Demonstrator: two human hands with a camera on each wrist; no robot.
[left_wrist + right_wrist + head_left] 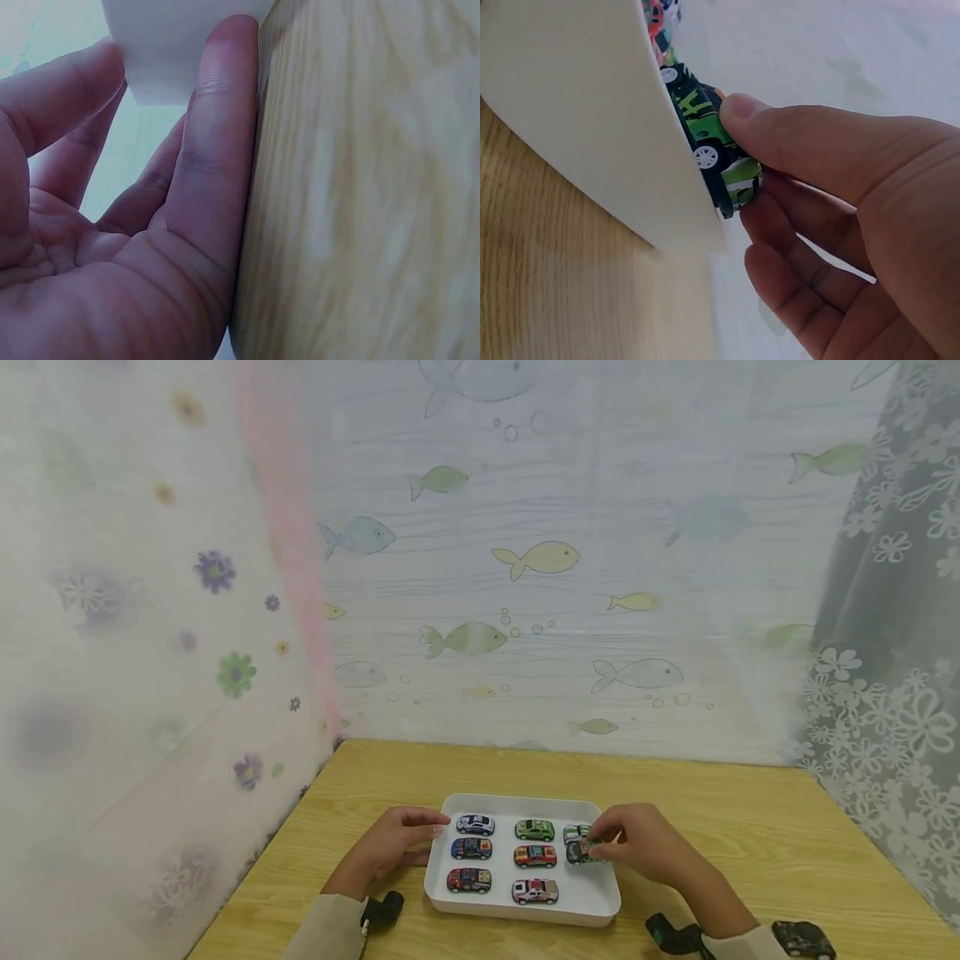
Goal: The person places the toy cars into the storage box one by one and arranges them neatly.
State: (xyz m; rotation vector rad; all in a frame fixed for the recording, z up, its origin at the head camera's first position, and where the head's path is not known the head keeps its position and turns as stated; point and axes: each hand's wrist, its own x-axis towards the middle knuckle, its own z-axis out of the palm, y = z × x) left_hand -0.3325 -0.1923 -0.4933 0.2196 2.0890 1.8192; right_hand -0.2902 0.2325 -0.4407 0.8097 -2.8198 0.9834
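Observation:
A white rectangular tray (525, 914) on the table holds several small toy cars in columns. My right hand (645, 843) pinches a dark green and black toy car (701, 124) between thumb and fingers at the tray's right side. Just behind that car is a white and green toy car (577, 832), partly covered. My left hand (393, 843) touches the tray's left wall with fairly straight fingers. On that side are a white and blue car (476, 824), a blue car (471, 848) and a dark red car (469, 881).
A middle column has a green car (535, 830), a red and yellow car (535, 856) and a white and pink car (535, 891). The wooden table (420, 768) meets a fish-patterned curtain (540, 610) behind. A dark object (802, 938) lies by the right sleeve.

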